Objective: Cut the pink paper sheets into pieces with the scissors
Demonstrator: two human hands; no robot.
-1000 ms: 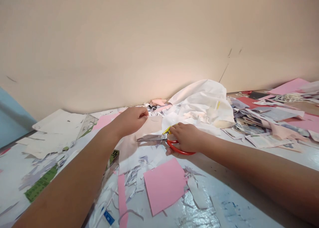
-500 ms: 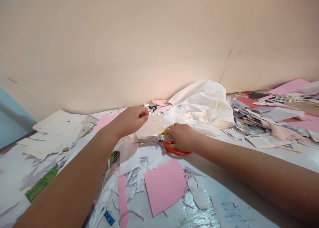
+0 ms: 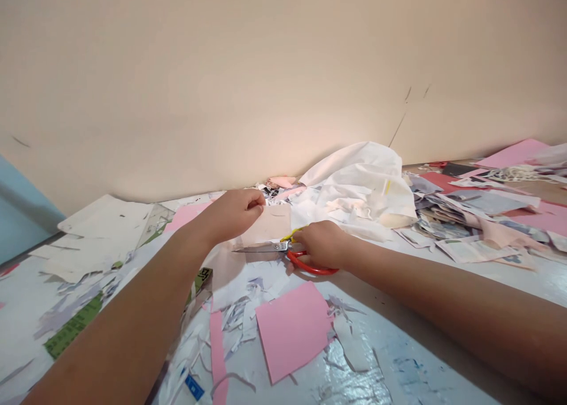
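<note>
My right hand [image 3: 325,244] is wrapped round the handles of a pair of scissors [image 3: 290,248], one handle red and the other yellow. Their metal blades point left, close together, across the lower edge of a pale cream piece of paper [image 3: 268,223]. My left hand [image 3: 241,211] is closed at that paper's left side, with the fingertips curled under; what they pinch, if anything, is hidden. Below the scissors lies a pink sheet [image 3: 292,331] with a ragged right edge. A narrow pink strip [image 3: 218,355] and thin white paper shreds [image 3: 239,319] lie to its left.
A crumpled white sheet [image 3: 358,180] leans near the beige panel [image 3: 266,86] at the back. Mixed paper scraps [image 3: 469,213] pile up on the right. Large off-white sheets [image 3: 104,231] and green printed strips [image 3: 73,328] lie on the left of the light table surface [image 3: 425,346].
The scissors and my right hand have shifted slightly left and down, with the blade tips farther left. My left hand stays where it was.
</note>
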